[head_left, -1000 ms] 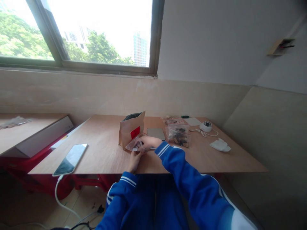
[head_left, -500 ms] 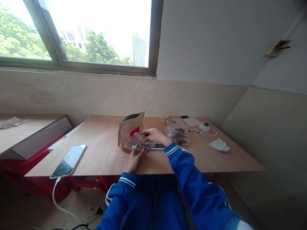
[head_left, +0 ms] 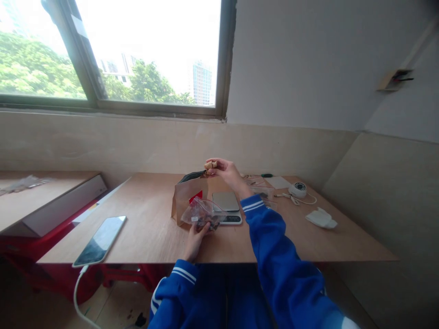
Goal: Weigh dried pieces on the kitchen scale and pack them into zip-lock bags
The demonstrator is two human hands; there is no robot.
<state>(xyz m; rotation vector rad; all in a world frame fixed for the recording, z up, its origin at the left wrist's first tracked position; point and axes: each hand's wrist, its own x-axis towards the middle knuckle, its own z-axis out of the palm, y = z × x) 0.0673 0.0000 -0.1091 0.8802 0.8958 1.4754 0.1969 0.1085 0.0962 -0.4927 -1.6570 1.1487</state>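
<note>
My right hand (head_left: 226, 171) is raised above the open mouth of a kraft paper bag (head_left: 189, 201) with a red label, pinching a small tan chunk (head_left: 210, 165) between its fingers. My left hand (head_left: 195, 242) grips a clear zip bag (head_left: 202, 214) low over the wooden table (head_left: 137, 233). Dark and brown pieces lie in the bottom of that bag. A digital kitchen scale (head_left: 228, 208) with a silver platform stands just right of the clear bag, with nothing on it, and my right sleeve hides its right corner.
Behind my right forearm lies a second clear bag (head_left: 262, 194) of dark pieces. Further right are a white dome camera (head_left: 297, 189) with a cable, a white cloth (head_left: 321, 218), a white card (head_left: 277, 183) and a green-handled tool (head_left: 266, 175). A smartphone (head_left: 99, 241) lies at the left.
My right hand has lifted from the clear bag to above the paper bag, now holding a tan chunk. The scale shows fully, and the view has tilted slightly upward.
</note>
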